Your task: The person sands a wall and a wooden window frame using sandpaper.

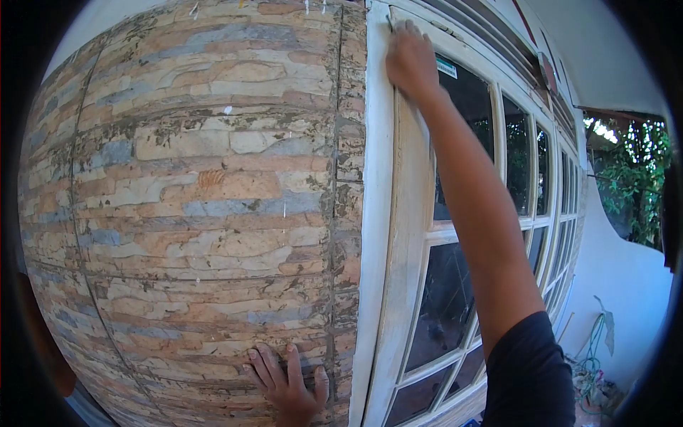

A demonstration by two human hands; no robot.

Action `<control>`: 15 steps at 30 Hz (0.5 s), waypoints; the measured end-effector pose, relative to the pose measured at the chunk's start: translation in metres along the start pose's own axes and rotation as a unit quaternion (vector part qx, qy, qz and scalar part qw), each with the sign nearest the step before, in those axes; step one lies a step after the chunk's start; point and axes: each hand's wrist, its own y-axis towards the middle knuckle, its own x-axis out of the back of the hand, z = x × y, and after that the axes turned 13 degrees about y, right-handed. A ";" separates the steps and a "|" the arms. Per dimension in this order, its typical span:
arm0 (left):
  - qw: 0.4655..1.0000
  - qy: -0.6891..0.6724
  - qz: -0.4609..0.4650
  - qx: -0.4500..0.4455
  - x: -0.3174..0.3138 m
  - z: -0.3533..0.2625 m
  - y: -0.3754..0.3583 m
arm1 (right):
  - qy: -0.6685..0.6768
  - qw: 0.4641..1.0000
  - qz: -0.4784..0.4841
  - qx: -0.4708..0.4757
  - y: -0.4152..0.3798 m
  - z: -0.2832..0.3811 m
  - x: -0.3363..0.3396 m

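My right hand (414,62) is raised to the upper left corner of the white window frame (407,185). Its fingers are bent and pressed together against the frame. A thin dark edge (389,23) shows beside the fingertips, but what it belongs to is hidden. Low on the stone-patterned wall tiles (206,178), my left hand (290,390) rests with its fingers spread. Pale dust or paint marks its fingertips. Between tiles and window runs a white painted strip (373,178).
Glass panes (442,306) fill the window, one with a small label (447,67). Louvred slats (491,28) sit above. At right are a white wall (626,306), leafy plants (637,167) and a coiled green hose (592,366) near the ground.
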 end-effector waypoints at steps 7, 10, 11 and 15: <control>1.000 0.007 0.001 -0.001 0.001 0.000 0.001 | 0.040 0.959 0.202 -0.193 0.051 -0.021 0.002; 1.000 0.006 -0.006 -0.002 0.000 0.000 0.000 | 0.016 0.997 0.040 -0.066 0.053 -0.013 -0.016; 1.000 0.005 -0.011 -0.004 -0.001 0.000 0.000 | 0.015 0.997 0.041 -0.067 0.043 -0.012 -0.014; 1.000 -0.006 -0.010 -0.001 -0.001 0.000 -0.001 | 0.094 0.994 0.043 0.030 0.002 0.009 0.012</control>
